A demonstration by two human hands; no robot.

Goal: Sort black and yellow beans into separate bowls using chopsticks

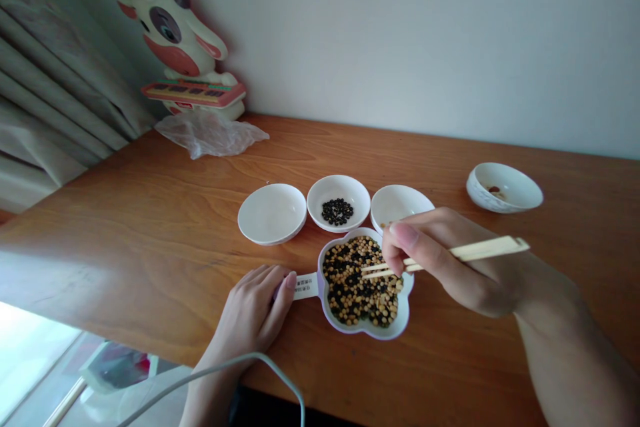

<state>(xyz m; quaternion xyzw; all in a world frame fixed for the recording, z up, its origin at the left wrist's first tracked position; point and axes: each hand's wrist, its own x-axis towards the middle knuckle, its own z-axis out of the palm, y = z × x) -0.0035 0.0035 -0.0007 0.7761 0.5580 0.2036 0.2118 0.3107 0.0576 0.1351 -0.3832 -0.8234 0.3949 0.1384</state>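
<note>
My right hand point(450, 260) is closed round a pair of wooden chopsticks point(480, 249), whose tips reach down among the mixed beans point(357, 267). Yellow and black beans fill a flower-shaped, purple-rimmed dish with a handle point(330, 317). The fingers of my left hand point(257, 300) are wrapped round the handle, on which a white label with print shows. Behind the dish stand three white bowls: the left bowl point(273, 213) looks empty, the middle bowl point(337, 187) holds black beans point(337, 211), and the right bowl point(400, 200), partly behind my right hand, shows a few yellow beans.
Farther right on the wooden table point(165, 247) stands a patterned white bowl point(520, 197) with a small brown bit inside. A cow-shaped toy keyboard point(193, 90) and a crumpled clear plastic bag point(210, 137) are at the back left. A grey cable point(225, 363) crosses before my left forearm.
</note>
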